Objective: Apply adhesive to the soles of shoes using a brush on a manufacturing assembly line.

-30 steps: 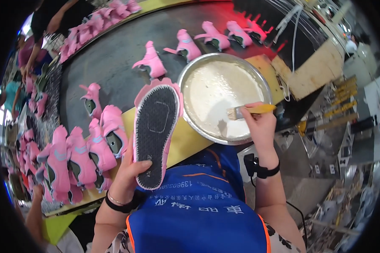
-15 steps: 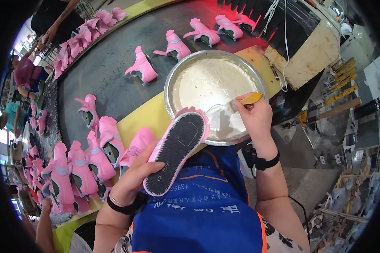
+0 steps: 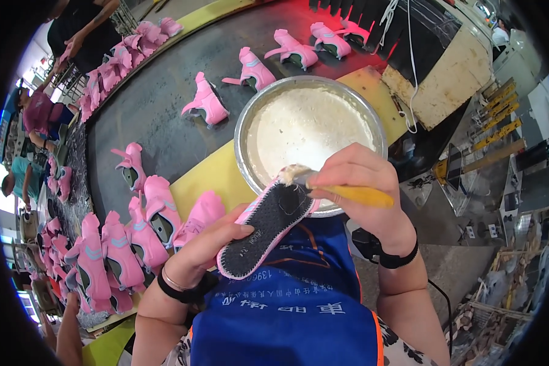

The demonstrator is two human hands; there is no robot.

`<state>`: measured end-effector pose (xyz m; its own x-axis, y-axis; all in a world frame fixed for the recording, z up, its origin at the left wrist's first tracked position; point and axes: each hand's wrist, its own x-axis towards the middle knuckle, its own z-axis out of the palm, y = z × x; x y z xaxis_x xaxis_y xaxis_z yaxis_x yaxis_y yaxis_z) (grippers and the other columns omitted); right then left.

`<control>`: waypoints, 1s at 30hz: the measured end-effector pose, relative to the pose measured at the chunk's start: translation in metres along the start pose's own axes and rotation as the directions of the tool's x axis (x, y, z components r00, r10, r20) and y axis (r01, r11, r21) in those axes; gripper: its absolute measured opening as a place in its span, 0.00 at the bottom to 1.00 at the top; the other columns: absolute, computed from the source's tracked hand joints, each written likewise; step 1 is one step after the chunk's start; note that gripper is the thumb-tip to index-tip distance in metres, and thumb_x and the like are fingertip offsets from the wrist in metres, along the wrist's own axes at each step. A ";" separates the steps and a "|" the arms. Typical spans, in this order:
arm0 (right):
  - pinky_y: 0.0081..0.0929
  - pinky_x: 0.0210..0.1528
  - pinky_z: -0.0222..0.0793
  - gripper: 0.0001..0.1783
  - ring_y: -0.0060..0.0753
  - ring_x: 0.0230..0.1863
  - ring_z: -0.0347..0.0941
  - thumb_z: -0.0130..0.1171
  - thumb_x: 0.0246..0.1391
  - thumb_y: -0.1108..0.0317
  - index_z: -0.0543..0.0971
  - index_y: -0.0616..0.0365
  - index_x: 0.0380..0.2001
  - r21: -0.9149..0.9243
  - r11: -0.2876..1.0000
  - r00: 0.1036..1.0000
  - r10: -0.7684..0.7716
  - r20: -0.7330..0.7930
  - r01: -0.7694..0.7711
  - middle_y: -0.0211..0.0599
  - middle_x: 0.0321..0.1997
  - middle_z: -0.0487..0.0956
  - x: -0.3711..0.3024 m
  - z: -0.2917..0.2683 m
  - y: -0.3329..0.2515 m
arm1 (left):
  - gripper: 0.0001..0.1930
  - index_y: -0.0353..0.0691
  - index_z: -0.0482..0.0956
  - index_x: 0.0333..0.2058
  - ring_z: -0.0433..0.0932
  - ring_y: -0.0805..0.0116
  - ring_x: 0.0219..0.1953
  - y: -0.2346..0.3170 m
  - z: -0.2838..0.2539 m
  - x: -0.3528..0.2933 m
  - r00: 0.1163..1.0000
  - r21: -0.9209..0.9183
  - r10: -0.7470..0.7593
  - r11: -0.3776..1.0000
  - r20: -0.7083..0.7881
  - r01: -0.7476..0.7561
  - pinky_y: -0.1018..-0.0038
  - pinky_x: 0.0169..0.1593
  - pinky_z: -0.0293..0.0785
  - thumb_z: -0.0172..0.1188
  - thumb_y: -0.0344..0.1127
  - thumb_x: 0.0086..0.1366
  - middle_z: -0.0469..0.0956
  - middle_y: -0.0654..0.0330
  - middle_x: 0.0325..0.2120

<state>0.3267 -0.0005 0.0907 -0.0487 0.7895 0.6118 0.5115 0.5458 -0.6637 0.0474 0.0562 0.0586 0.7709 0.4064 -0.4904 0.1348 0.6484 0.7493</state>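
Note:
My left hand (image 3: 208, 243) is closed around a pink shoe upper (image 3: 264, 226), its dark stitched sole side turned up. My right hand (image 3: 363, 183) grips a brush (image 3: 363, 195) by its yellow handle. The bristles touch the far end of the upper, where some whitish paste shows. Just beyond my hands is a round metal basin (image 3: 243, 135) holding cream-coloured liquid (image 3: 311, 128); the upper's far end overlaps its near rim.
Several pink uppers (image 3: 91, 259) stand at the left, and more (image 3: 206, 100) lie along the dark conveyor belt (image 3: 165, 113). Red light glows at its far end near black flaps (image 3: 348, 9). Co-workers (image 3: 82, 33) are at the far left; another person's forearm (image 3: 69, 332) shows at lower left.
My right hand has brought the brush from over the basin down onto the upper's far end. The upper has shifted slightly right and tilted a little.

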 end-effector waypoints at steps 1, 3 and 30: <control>0.30 0.37 0.72 0.14 0.38 0.35 0.78 0.75 0.40 0.77 0.85 0.57 0.34 0.028 1.000 0.999 0.000 0.037 -0.001 0.36 0.33 0.80 0.001 0.001 -0.003 | 0.33 0.31 0.59 0.68 0.71 0.73 0.58 0.001 0.000 0.000 1.000 -0.002 -0.002 1.000 0.011 0.002 0.76 0.61 0.67 0.52 0.42 0.70 0.71 0.55 0.59; 0.30 0.37 0.72 0.14 0.38 0.35 0.77 0.75 0.40 0.76 0.85 0.56 0.34 0.058 0.998 0.997 -0.002 0.075 -0.002 0.36 0.33 0.80 0.002 0.003 -0.003 | 0.33 0.31 0.59 0.68 0.71 0.73 0.58 0.001 0.001 -0.001 1.000 0.006 -0.001 1.000 0.005 0.001 0.76 0.61 0.67 0.52 0.42 0.70 0.71 0.55 0.59; 0.18 0.30 0.69 0.06 0.21 0.28 0.77 0.70 0.54 0.76 0.81 0.60 0.33 0.090 0.939 0.915 0.345 -0.210 -0.333 0.34 0.32 0.80 -0.014 0.025 0.016 | 0.37 0.31 0.56 0.70 0.69 0.66 0.63 -0.011 -0.010 -0.014 0.991 0.063 0.137 0.989 -0.015 -0.135 0.71 0.65 0.66 0.54 0.38 0.64 0.69 0.52 0.62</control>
<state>0.3146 0.0045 0.0610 0.3119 0.8516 0.4212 0.4191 0.2746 -0.8654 0.0287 0.0493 0.0525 0.7724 0.5011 -0.3903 0.0680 0.5457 0.8352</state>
